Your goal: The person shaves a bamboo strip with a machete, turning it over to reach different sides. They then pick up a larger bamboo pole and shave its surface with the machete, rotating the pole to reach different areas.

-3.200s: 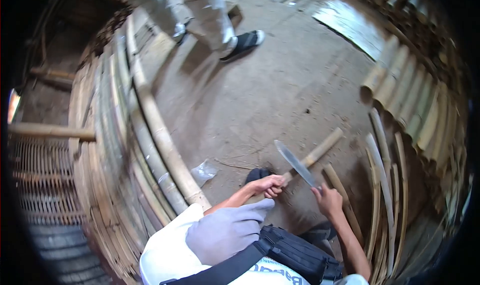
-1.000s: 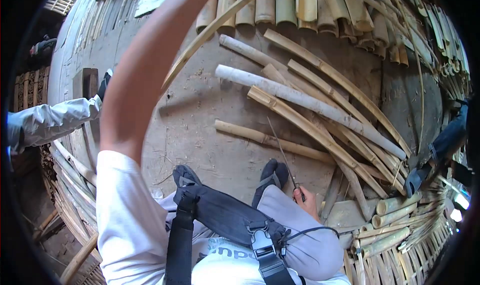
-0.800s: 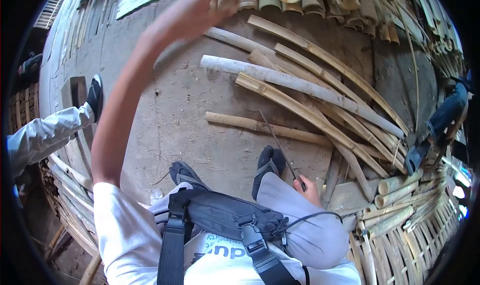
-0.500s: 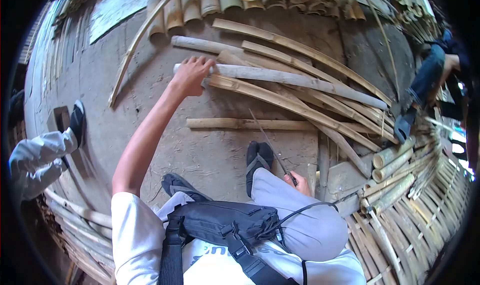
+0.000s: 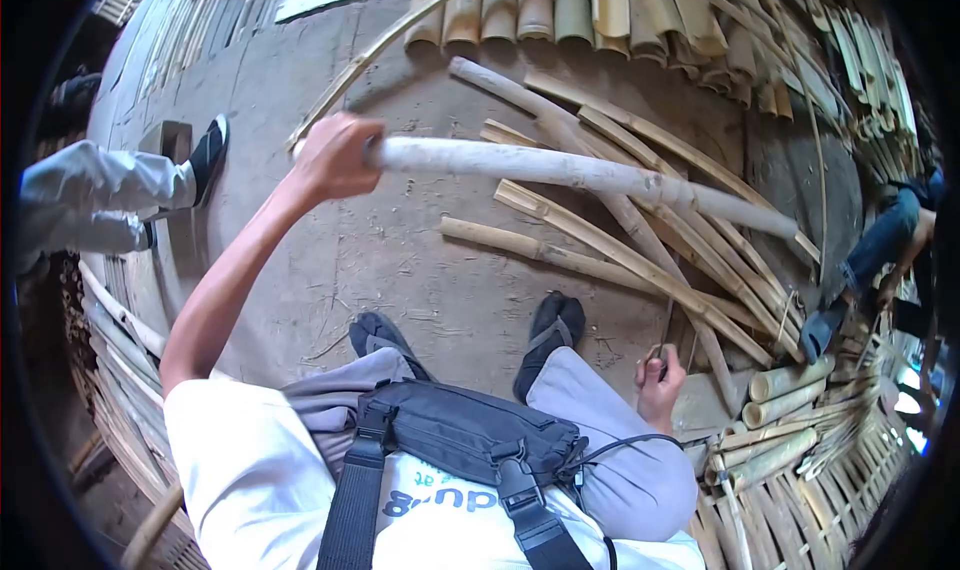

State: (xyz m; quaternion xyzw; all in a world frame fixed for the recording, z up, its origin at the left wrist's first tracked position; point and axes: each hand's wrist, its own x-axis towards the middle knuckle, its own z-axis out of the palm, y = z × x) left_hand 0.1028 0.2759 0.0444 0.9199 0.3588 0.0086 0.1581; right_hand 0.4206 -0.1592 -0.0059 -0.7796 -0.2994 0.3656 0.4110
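Note:
Fingers wrapped round its near end, my left hand [image 5: 338, 158] holds a pale whitish bamboo pole [image 5: 520, 162]. The pole stretches right across the view, over a pile of split bamboo pieces [image 5: 590, 224] on the floor. My right hand [image 5: 660, 385] is beside my right knee, its fingers curled round the dark handle of a knife; the blade is hard to make out. Another pale pole [image 5: 515, 92] and a thinner bamboo length [image 5: 500, 238] lie on either side of the held pole.
Bamboo tubes [image 5: 500, 10] are lined up at the top. A person's leg and shoe [image 5: 208, 158] are at left, beside a wooden block [image 5: 165, 142]. Another person's foot [image 5: 820, 332] is at right, near stacked bamboo [image 5: 785, 385] and a woven bamboo surface [image 5: 790, 510].
My left hand has lifted the pale pole's near end off the pile. My right hand has shifted right, and the knife blade no longer shows clearly. The view has turned.

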